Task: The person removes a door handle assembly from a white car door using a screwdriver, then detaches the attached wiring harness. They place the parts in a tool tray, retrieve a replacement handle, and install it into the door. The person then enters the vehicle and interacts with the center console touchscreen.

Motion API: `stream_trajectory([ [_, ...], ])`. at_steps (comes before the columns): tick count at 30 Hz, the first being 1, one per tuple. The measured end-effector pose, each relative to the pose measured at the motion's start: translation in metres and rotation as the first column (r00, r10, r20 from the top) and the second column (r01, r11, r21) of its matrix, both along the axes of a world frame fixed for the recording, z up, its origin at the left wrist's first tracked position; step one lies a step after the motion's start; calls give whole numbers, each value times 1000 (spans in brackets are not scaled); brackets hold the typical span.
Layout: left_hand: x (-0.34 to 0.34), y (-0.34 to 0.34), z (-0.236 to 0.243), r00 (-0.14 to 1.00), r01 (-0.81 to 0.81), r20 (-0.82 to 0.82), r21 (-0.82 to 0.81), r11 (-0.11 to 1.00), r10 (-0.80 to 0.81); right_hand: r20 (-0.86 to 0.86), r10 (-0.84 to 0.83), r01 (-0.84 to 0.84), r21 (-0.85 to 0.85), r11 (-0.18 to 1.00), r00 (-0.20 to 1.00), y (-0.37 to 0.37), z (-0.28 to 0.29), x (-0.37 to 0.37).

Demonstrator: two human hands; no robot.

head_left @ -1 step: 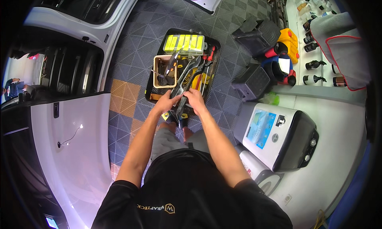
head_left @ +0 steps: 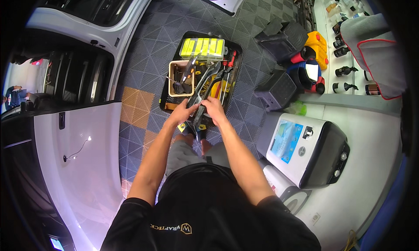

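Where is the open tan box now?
In the head view, the open tan box sits in the black tray's left half, below the yellow-and-clear case and beyond the left hand.

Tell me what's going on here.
A person's bare left hand and bare right hand hold a long, narrow dark piece over a black rectangular tray. In the tray sit a tan rectangular bin with tools in it and a clear plastic case with bright yellow contents. A white vehicle door stands open at the left.
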State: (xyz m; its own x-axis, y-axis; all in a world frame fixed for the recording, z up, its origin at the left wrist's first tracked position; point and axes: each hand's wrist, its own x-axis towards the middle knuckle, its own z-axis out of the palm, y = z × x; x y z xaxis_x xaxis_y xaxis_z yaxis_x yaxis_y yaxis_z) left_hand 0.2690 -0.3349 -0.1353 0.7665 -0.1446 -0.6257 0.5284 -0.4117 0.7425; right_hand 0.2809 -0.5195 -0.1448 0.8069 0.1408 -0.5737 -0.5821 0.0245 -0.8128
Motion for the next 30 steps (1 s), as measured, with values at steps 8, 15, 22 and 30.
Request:
stream_trajectory([
  [8,9,6,-5,993,79,81,126,989,-89,15,130,-124,-214,969,991,6,2,36],
  [15,12,15,-4,994,14,-101,-188,982,-34,30,186,-166,-324,931,982,5,-9,54],
  [22,12,13,-9,995,-22,-99,-184,983,4,159,200,-65,-604,794,967,20,-5,31],
  [30,16,14,-8,997,7,-68,-190,982,-20,308,162,90,-663,743,938,35,-13,34],
])
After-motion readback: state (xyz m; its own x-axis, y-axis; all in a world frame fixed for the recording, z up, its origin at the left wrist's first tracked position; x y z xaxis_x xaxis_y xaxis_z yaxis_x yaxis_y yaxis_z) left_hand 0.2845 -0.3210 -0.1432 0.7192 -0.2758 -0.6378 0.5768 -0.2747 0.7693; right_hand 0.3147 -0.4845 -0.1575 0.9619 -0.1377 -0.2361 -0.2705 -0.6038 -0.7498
